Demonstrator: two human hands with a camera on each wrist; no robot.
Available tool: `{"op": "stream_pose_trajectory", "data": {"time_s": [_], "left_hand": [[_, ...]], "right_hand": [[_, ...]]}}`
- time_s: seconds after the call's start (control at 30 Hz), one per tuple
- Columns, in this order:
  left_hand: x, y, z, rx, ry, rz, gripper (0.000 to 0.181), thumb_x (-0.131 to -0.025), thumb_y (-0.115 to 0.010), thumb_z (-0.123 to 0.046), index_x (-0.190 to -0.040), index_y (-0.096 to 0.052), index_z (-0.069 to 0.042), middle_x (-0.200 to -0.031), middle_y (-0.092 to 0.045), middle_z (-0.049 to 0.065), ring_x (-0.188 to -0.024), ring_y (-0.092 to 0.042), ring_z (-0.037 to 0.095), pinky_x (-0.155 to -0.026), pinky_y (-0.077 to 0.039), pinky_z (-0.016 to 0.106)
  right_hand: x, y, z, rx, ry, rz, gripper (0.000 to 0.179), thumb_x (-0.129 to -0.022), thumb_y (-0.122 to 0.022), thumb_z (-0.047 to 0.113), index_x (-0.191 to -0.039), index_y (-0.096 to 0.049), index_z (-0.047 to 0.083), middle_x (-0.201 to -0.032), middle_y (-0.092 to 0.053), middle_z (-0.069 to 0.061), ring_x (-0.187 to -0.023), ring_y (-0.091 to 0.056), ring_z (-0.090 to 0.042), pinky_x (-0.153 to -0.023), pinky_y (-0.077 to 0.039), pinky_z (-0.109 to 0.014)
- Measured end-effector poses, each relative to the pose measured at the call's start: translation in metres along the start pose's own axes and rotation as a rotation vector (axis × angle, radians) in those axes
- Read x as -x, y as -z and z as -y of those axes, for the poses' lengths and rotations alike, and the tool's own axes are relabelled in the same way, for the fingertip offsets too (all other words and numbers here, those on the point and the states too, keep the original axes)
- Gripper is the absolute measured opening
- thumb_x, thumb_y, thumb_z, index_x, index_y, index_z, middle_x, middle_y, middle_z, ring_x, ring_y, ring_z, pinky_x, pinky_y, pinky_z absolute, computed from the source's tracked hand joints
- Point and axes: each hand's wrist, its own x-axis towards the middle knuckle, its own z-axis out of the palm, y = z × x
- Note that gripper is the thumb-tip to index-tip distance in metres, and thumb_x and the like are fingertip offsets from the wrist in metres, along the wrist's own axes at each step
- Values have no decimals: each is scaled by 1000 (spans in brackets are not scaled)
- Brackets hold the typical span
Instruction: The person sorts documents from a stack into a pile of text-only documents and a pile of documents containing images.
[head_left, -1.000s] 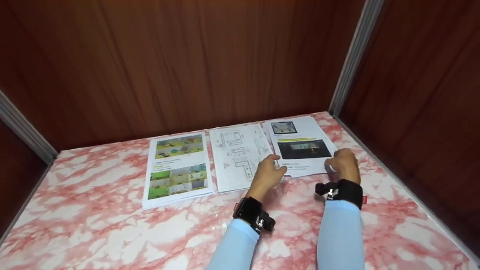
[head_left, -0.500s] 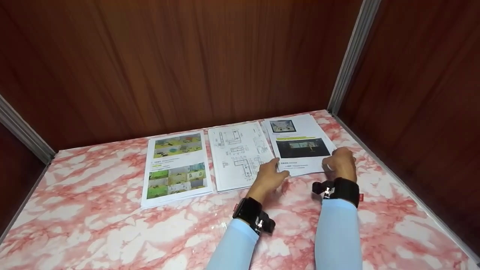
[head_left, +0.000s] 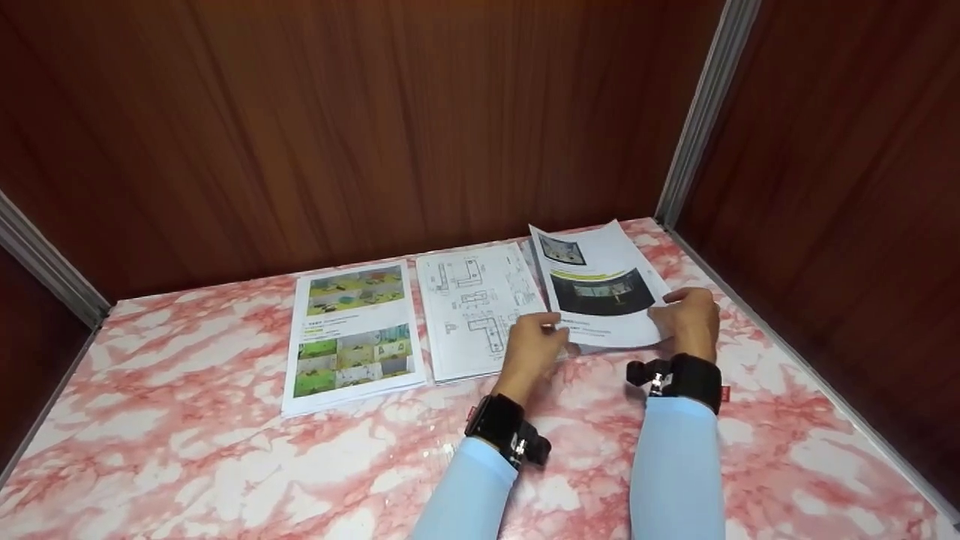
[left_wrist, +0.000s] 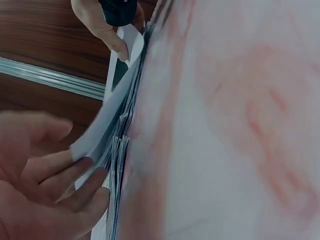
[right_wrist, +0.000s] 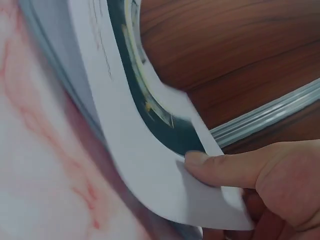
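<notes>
At the right of the table, a printed sheet of paper (head_left: 600,262) with a dark picture bows upward off the sheets below it. My right hand (head_left: 688,319) pinches its lower right corner, the thumb (right_wrist: 205,167) lying on the printed face. At the sheet's lower left corner is my left hand (head_left: 534,346), its fingers (left_wrist: 82,175) loosely bent and touching or very near the paper edge. A gap shows between the left thumb and the sheet. Beneath, the edges of several stacked sheets (left_wrist: 117,155) show in the left wrist view.
Left of the lifted sheet lies a stack of technical drawings (head_left: 457,330). Farther left is a stack with colour photos (head_left: 356,322). The marbled red and white table (head_left: 225,457) meets brown wood-grain panels (head_left: 337,135) and a metal corner post (head_left: 701,127).
The top printed sheet, flat before, now curves up with its far corners raised. My right hand has risen slightly with its corner. The left fingers have drawn in a little at the left edge.
</notes>
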Motion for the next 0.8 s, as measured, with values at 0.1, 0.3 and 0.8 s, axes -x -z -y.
{"op": "stream_pose_trajectory", "data": {"time_s": [0.1, 0.3, 0.8], "left_hand": [[-1, 3, 2, 32, 4, -103, 23, -79, -68, -18, -101, -72, -10, -90, -73, 3, -75, -65, 8, -70, -51, 23], [-1, 11, 7, 24, 4, -205, 10, -75, -71, -16, -84, -76, -14, -79, -72, -3, -66, -62, 5, -61, -49, 20], [-6, 45, 22, 46, 220, -153, 44, -74, -70, -18, -113, -61, 2, -94, -68, 14, -82, -64, 22, -73, -52, 30]], "right_hand": [[3, 2, 1, -5, -43, 38, 45, -77, -70, 27, -117, -59, 9, -119, -54, -18, -103, -50, -30, -83, -45, -37], [8, 6, -1, -17, -7, 122, 49, -78, -71, 30, -118, -56, 8, -119, -52, -17, -101, -49, -30, -82, -45, -39], [6, -2, 10, -3, 95, 614, 66, -75, -73, 28, -130, -39, 15, -91, -47, -5, -68, -48, -17, -61, -45, -28]]}}
